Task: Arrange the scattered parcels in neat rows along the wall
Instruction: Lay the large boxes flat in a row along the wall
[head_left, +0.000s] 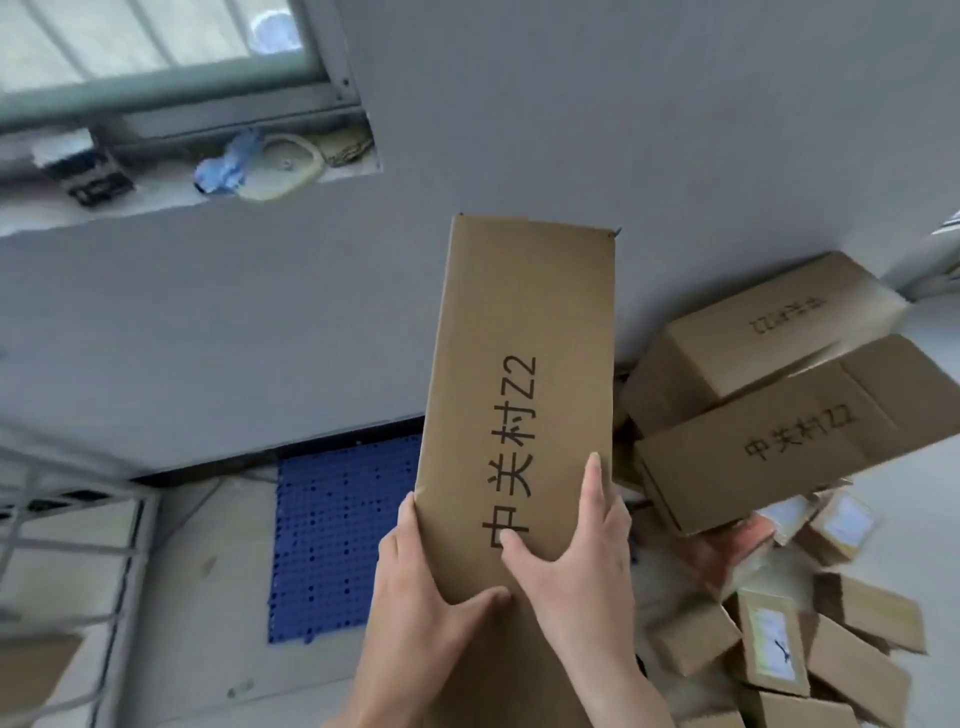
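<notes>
A long brown cardboard box (524, 343) with black printed characters is held up in front of the grey wall (623, 130). My left hand (421, 592) grips its lower left edge, thumb across the face. My right hand (582, 551) holds its lower right side, thumb on the face and fingers along the edge. To the right, two large brown boxes (769, 364) lie tilted against the wall. Below them several small parcels (774, 644) with white labels lie in a heap.
A blue perforated plastic mat (332, 540) lies on the floor at the foot of the wall. A white metal rack (67, 540) stands at the left. A window ledge (156, 202) above holds a blue cloth, a round tray and dark items.
</notes>
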